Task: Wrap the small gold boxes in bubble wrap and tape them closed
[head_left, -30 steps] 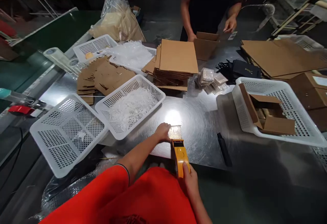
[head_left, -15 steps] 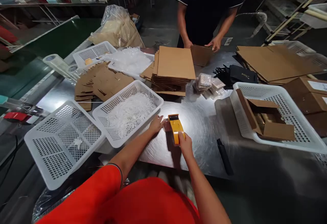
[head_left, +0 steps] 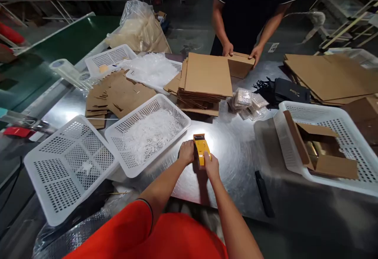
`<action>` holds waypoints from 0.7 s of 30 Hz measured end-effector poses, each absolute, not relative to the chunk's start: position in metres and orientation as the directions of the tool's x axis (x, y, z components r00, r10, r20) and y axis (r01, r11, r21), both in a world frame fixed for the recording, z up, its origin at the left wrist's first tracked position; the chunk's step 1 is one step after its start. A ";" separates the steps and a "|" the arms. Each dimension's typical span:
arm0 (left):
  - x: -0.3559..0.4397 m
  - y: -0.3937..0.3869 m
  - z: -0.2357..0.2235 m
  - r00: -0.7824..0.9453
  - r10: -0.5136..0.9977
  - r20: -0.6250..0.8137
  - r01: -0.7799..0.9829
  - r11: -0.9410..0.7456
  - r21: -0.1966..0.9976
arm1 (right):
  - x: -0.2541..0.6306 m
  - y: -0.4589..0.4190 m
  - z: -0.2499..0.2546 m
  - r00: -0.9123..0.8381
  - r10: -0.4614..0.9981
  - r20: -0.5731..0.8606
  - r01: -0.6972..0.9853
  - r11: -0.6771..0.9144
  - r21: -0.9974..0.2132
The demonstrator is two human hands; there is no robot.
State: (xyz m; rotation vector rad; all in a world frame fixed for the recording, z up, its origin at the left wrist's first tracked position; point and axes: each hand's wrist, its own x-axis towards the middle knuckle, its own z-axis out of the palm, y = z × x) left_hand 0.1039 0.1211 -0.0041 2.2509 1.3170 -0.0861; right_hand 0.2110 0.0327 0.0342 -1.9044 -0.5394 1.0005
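A small yellow tape dispenser [head_left: 200,147] lies on the shiny metal table [head_left: 236,148] near its front edge. My right hand [head_left: 211,165] grips the dispenser's near end. My left hand [head_left: 186,151] is curled against its left side, fingers closed. The bubble-wrapped packet seen earlier is hidden under the hands and dispenser. Just left of my hands stands a white basket [head_left: 118,145] holding white shredded strips [head_left: 150,132].
An upturned white basket [head_left: 69,164] sits at front left. Stacks of flat cardboard [head_left: 206,76] and several bubble-wrapped packets [head_left: 246,99] lie beyond. A white basket [head_left: 339,122] with brown boxes stands right. A black knife [head_left: 264,193] lies near the edge. Across the table a person's hands [head_left: 256,51] hold a carton [head_left: 239,64].
The dispenser moved away from me over the packet, then both hands closed around it. The person opposite folded the carton shut and now holds both its sides.
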 end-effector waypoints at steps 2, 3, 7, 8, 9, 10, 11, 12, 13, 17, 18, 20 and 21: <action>0.104 0.125 -0.001 0.551 0.769 -0.324 0.822 -0.435 0.367 | 0.209 0.013 0.032 0.575 0.696 -0.430 -0.036 -0.504 -0.863; 0.104 0.125 0.000 0.558 0.763 -0.326 0.822 -0.456 0.342 | 0.209 -0.001 0.030 0.568 0.698 -0.436 -0.044 -0.503 -0.863; 0.107 0.123 0.005 0.549 0.759 -0.349 0.835 -0.479 0.273 | 0.205 -0.056 0.021 0.544 0.705 -0.455 -0.051 -0.514 -0.856; 0.107 0.124 0.007 0.547 0.749 -0.374 0.837 -0.477 0.269 | 0.204 -0.064 0.020 0.550 0.699 -0.457 -0.049 -0.519 -0.853; 0.107 0.125 0.009 0.546 0.733 -0.405 0.837 -0.475 0.271 | 0.203 -0.069 0.020 0.559 0.687 -0.464 -0.055 -0.527 -0.848; 0.107 0.129 0.012 0.547 0.712 -0.439 0.837 -0.472 0.276 | 0.202 -0.070 0.020 0.564 0.674 -0.476 -0.067 -0.538 -0.840; 0.108 0.134 0.015 0.549 0.687 -0.476 0.835 -0.471 0.284 | 0.201 -0.070 0.021 0.564 0.661 -0.494 -0.086 -0.549 -0.832; 0.110 0.140 0.018 0.551 0.663 -0.507 0.833 -0.469 0.293 | 0.201 -0.068 0.022 0.560 0.649 -0.515 -0.108 -0.559 -0.822; 0.113 0.147 0.021 0.555 0.642 -0.529 0.830 -0.467 0.304 | 0.202 -0.066 0.023 0.552 0.642 -0.532 -0.129 -0.565 -0.815; 0.137 0.174 0.027 0.553 0.577 -0.601 0.831 -0.434 0.348 | 0.206 -0.069 0.020 0.543 0.641 -0.543 -0.129 -0.575 -0.808; 0.144 0.176 0.027 0.549 0.558 -0.622 0.833 -0.425 0.355 | 0.207 -0.073 0.018 0.553 0.645 -0.527 -0.103 -0.574 -0.812; 0.152 0.173 0.027 0.552 0.512 -0.658 0.831 -0.408 0.379 | 0.209 -0.081 0.016 0.561 0.660 -0.500 -0.052 -0.575 -0.817; 0.153 0.168 0.026 0.567 0.489 -0.663 0.821 -0.400 0.407 | 0.210 -0.084 0.016 0.560 0.665 -0.494 -0.030 -0.579 -0.815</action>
